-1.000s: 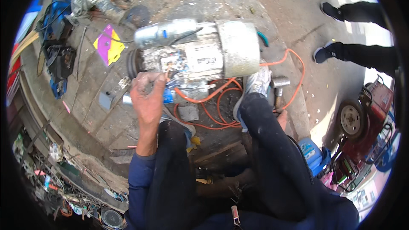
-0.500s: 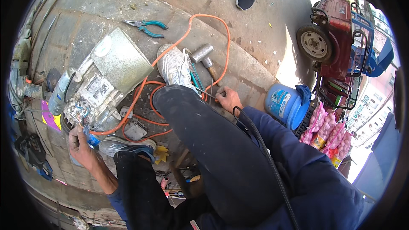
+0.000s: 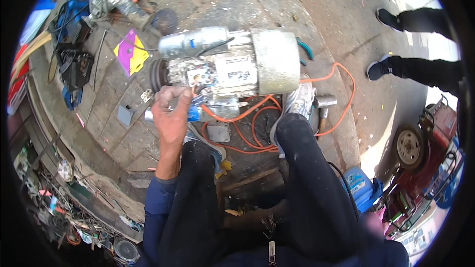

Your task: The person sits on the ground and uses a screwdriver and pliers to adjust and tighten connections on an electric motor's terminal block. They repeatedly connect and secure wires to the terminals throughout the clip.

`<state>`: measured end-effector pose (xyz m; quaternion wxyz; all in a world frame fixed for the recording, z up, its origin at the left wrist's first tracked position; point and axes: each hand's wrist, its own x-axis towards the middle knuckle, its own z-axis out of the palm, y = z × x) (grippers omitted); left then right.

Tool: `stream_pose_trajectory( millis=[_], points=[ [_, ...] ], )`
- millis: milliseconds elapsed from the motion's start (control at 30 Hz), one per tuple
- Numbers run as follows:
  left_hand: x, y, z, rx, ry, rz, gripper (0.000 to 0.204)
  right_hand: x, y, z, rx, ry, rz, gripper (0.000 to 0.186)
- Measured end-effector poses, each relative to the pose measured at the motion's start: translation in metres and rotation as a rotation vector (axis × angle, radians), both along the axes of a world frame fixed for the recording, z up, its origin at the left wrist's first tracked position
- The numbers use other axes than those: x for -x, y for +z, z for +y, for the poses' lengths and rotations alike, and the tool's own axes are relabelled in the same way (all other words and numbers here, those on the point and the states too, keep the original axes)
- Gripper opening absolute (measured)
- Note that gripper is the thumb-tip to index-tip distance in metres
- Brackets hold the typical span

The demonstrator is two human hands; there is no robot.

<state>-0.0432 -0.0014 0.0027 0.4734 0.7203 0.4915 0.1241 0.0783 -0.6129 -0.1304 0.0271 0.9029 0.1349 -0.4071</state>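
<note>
A worn silver electric motor (image 3: 235, 71) lies on its side on the paving in front of my feet. Its terminal box (image 3: 199, 76) is uncovered, with small wires showing inside. Beside that box, my left hand (image 3: 170, 111) is closed, thumb and forefinger pinching a thin wire (image 3: 193, 90). An orange cable (image 3: 225, 118) runs from near these fingers below the motor and loops to the right. At the lower right, a blurred skin-toned shape (image 3: 372, 223) seems to be my right hand; its fingers cannot be made out.
A hammer (image 3: 325, 102) and teal-handled pliers (image 3: 305, 48) lie right of the motor. A grey metal plate (image 3: 218, 134) sits between my shoes. Purple-and-yellow card (image 3: 130, 53) lies left. A blue bucket (image 3: 359, 186) and red cart (image 3: 428, 138) stand right. Another person's legs (image 3: 423, 66) are beyond.
My view has turned, bringing the motor to the middle. The left hand still pinches at the terminal box. My right hand has left the spot near the hammer, where it held a thin rod.
</note>
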Motion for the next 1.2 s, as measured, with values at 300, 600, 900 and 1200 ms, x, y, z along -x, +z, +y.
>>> stream_pose_trajectory(
  millis=[300,600,900,1200],
  points=[
    [0.002,0.004,-0.007,-0.114,0.037,-0.084,0.006,-0.013,0.056,0.032,0.076,-0.295,0.029,0.035],
    [-0.001,0.003,-0.008,-0.112,0.043,-0.088,0.009,-0.017,0.060,0.027,0.045,-0.436,-0.011,0.034],
    [-0.004,0.003,-0.007,-0.125,0.060,-0.098,0.011,-0.040,0.085,0.015,-0.029,-0.549,-0.055,0.032],
    [-0.002,-0.001,-0.018,-0.198,0.148,-0.137,0.009,-0.195,0.310,0.243,-0.566,0.332,-0.364,0.048]
  ],
)
